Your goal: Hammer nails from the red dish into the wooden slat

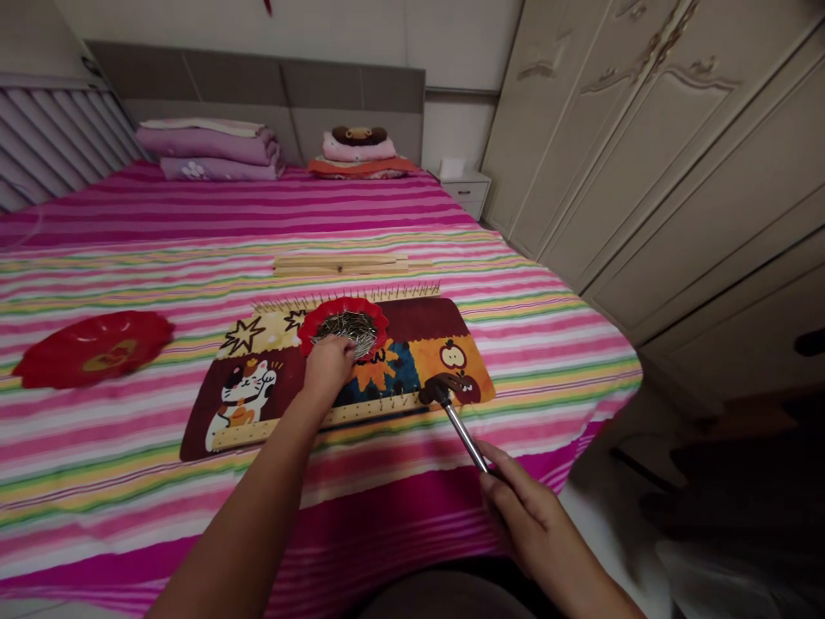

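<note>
My left hand [332, 361] reaches over the near edge of a small red scalloped bowl [308, 331] heaped with metal nails [351, 327]. Its fingers are bunched together at the nails, and whatever lies between them is hidden. In my right hand [525, 507] is a claw hammer [464, 430], gripped by its shiny metal handle, the dark head resting low over the mat's right part. A wooden strip [361, 414] lies along the mat's near edge, with several nails standing in its right part. Behind the bowl, another wooden strip [418, 294] carries a row of upright nails.
Under the bowl is a patterned mat [425, 320] on a striped bedspread [554, 344]. Bare wooden strips [341, 265] lie beyond it. At the left sits a red scalloped plate [64, 344]. Folded bedding [212, 146] stands by the headboard; wardrobes [644, 155] line the right.
</note>
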Available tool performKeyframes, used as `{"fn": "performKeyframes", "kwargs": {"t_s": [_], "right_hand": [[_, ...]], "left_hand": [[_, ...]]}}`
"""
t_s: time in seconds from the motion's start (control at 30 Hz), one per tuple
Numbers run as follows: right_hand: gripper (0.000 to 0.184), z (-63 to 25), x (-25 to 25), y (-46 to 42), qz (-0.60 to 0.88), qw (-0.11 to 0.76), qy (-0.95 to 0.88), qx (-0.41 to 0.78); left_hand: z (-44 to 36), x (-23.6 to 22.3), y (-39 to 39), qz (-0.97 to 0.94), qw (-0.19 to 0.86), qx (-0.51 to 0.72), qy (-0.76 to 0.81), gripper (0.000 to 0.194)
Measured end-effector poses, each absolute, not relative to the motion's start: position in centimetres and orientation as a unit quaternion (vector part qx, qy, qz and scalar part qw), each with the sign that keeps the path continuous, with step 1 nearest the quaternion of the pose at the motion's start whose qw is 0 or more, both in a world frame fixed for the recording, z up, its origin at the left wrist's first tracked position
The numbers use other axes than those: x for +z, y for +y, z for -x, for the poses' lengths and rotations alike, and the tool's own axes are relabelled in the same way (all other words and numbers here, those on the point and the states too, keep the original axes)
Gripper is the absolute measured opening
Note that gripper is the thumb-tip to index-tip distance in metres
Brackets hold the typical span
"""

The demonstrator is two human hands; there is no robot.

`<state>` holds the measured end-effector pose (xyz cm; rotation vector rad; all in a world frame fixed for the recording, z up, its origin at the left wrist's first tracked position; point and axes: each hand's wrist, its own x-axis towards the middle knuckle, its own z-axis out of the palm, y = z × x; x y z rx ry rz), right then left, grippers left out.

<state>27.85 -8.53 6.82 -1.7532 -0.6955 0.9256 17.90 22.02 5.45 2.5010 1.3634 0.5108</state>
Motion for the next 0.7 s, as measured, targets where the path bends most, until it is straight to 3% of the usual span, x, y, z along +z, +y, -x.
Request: {"fn": "performKeyframes", "kwargs": {"t_s": [0.17,0.3,0.5,0.7], "right_hand": [[0.053,-27.8,6.3,-8.7,0.725,0.503,-0.266,0.389],[0.053,-28.0,5.9,-8.8,0.719,0.507,-0.265,0.395],[0.053,-27.8,6.0,-8.7,0.722,0.494,-0.281,0.394],[0.054,-27.3,6.1,-8.7,0.720,0.502,-0.272,0.394]], "left_hand": [[-20.3,5.0,23.8,-0.863,0.089,0.075,0.491,0.017],[-19.8,5.3,24.1,-0.859,0.112,0.083,0.493,0.015],[-18.0,6.1,24.6,-0.805,0.242,0.191,0.507,0.007],[-16.7,5.7,24.6,-0.695,0.427,0.290,0.501,0.012]]}}
